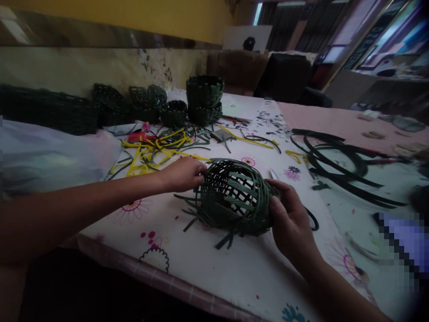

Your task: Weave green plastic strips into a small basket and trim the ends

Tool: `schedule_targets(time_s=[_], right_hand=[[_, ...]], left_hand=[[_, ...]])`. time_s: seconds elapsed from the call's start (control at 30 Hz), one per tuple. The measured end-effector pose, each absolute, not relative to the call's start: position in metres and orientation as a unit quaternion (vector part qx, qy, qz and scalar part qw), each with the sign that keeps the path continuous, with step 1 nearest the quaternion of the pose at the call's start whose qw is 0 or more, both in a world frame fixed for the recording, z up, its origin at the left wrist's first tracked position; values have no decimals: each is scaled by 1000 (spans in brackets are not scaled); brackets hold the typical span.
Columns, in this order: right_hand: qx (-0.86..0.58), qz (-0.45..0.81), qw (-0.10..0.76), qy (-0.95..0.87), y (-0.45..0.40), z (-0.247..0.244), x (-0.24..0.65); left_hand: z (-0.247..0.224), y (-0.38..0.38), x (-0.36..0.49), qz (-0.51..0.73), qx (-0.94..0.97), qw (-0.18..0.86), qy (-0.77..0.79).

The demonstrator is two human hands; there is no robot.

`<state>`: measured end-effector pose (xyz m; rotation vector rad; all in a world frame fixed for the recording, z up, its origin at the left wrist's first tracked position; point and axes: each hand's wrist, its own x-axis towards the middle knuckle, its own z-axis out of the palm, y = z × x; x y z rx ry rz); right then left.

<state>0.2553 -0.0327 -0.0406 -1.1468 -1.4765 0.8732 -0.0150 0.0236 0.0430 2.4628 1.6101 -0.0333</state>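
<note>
A dark green woven basket (234,201) lies tilted on its side on the flowered tablecloth (208,273), its lattice showing through the opening. Loose strip ends stick out at its lower left and bottom. At the basket's left rim is my left hand (186,174), its fingers pinched together at a strip there. My right hand (291,219) grips the right side of the basket, thumb on the near face and fingers behind it.
Yellow and green strip scraps (157,147) lie behind my left arm. Finished-looking green baskets (204,100) stand along the wall. A plastic bag (60,156) is at the left, coiled dark strips (355,165) at the right, near a pixelated object (405,241).
</note>
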Motion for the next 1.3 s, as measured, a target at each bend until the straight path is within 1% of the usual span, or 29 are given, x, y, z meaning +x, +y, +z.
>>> schedule_targets(time_s=[0.1, 0.2, 0.27, 0.4, 0.47, 0.6, 0.77, 0.83, 0.93, 1.0, 1.13, 1.3], right_hand=[[-479, 358, 508, -620, -34, -39, 254], [-472, 358, 507, -626, -35, -38, 251], [-464, 357, 510, -631, -35, -37, 250], [-462, 340, 514, -638, -35, -37, 251], [-462, 340, 517, -635, -35, -38, 252], [-472, 340, 516, -628, -35, -38, 252], [-479, 355, 515, -616, -35, -37, 250], [-481, 355, 517, -612, -34, -38, 250], [-482, 359, 521, -606, -33, -40, 251], [-481, 356, 521, -609, -33, -41, 252], [-477, 343, 518, -622, -33, -40, 251], [-473, 344, 516, -625, -34, -38, 251]], left_hand=[[44, 23, -13, -13, 819, 96, 565], [46, 26, -12, -27, 802, 168, 573], [46, 28, -10, -26, 795, 193, 575], [45, 30, -2, -26, 788, 132, 601], [45, 32, -1, -38, 785, 121, 607], [43, 34, -7, -33, 794, 161, 585], [38, 32, -16, 38, 785, 195, 587], [37, 31, -20, 55, 777, 234, 583], [39, 30, -29, 56, 754, 339, 560], [41, 29, -37, 52, 750, 391, 531], [42, 27, -46, 74, 760, 431, 481], [37, 32, -46, 101, 711, 492, 492]])
